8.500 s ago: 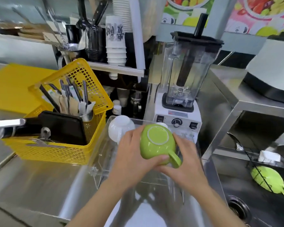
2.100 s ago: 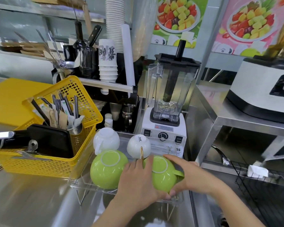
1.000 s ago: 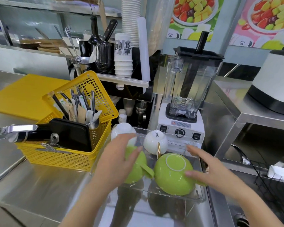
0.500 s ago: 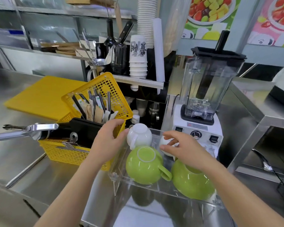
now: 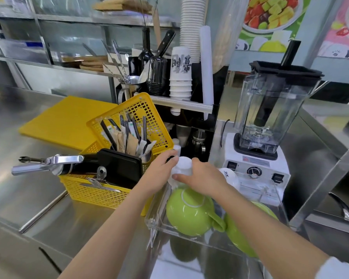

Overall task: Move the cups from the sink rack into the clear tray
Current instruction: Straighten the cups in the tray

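The clear tray (image 5: 155, 218) stands on the steel counter in front of the blender. Two green cups lie upside down in it: one (image 5: 187, 214) at the front left with its handle pointing right, the other (image 5: 242, 238) at the front right, partly hidden by my right forearm. Behind them are two white cups. My left hand (image 5: 159, 174) and my right hand (image 5: 201, 178) both grip the left white cup (image 5: 182, 166), bottom up, at the tray's back left. The other white cup (image 5: 229, 175) sits to its right.
A yellow basket (image 5: 101, 190) with cutlery and a black case touches the tray's left side. A white blender (image 5: 258, 158) stands right behind the tray. A yellow board (image 5: 65, 121) lies far left. A dark shelf unit (image 5: 191, 109) holds paper cups. A raised steel ledge is on the right.
Both green cups were set down in the tray. My hands left them, reached back and closed on the left white cup. The view swung left, away from the sink.
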Demonstrator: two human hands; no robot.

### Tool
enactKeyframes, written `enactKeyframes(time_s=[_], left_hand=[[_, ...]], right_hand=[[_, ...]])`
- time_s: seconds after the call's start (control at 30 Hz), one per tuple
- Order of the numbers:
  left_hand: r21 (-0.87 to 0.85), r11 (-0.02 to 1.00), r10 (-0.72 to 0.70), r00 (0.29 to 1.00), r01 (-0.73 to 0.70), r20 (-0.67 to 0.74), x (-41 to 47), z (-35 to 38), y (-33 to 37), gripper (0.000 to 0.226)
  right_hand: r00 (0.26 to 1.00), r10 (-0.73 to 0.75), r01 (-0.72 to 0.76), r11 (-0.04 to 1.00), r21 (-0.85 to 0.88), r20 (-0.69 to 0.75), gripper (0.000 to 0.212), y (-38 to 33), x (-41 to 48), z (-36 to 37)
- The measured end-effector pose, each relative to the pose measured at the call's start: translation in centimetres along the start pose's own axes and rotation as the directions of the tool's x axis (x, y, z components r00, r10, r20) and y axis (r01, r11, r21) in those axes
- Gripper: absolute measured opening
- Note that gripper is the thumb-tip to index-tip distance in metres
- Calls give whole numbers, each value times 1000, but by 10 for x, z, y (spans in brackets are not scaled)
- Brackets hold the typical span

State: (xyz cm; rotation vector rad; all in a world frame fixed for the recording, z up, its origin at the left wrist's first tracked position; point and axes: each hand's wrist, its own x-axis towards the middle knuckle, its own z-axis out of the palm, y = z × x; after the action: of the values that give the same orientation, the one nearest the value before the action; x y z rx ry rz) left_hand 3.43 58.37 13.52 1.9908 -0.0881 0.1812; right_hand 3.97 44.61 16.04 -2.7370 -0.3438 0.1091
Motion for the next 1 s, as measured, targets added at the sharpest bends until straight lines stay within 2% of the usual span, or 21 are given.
enactKeyframes(time_s=[0.1, 0.23, 0.37, 0.57, 0.73, 0.83, 1.0], left_hand=[[-40, 998, -49, 998, 50, 35, 5, 8, -3, 25], [-74, 996, -53, 998, 55, 27, 7, 13, -6, 26], [-106, 993, -41, 999, 43, 18, 7, 13, -8, 19], [-76, 997, -2, 1000, 1, -14, 2, 13, -8, 25], [2, 999, 39, 998, -39, -46, -1, 10, -8, 19], [61, 995, 82, 995, -79, -55, -2, 10, -9, 15], [115, 990, 85, 996, -83, -10, -3, 11, -17, 35]], right_hand=[[1000, 15, -15, 1000, -25, 5, 75, -5, 4, 4], [999, 8, -12, 997, -76, -51, 72, -8, 8, 12], [998, -2, -6, 992, -122, -67, 90, -8, 10, 19], [999, 26, -26, 1000, -8, 23, 88, -3, 17, 21], [991, -45, 30, 993, 113, 126, 72, 7, 19, 10], [985, -77, 56, 989, 136, 153, 73, 9, 20, 8], [977, -119, 84, 978, 193, 175, 76, 14, 21, 6]])
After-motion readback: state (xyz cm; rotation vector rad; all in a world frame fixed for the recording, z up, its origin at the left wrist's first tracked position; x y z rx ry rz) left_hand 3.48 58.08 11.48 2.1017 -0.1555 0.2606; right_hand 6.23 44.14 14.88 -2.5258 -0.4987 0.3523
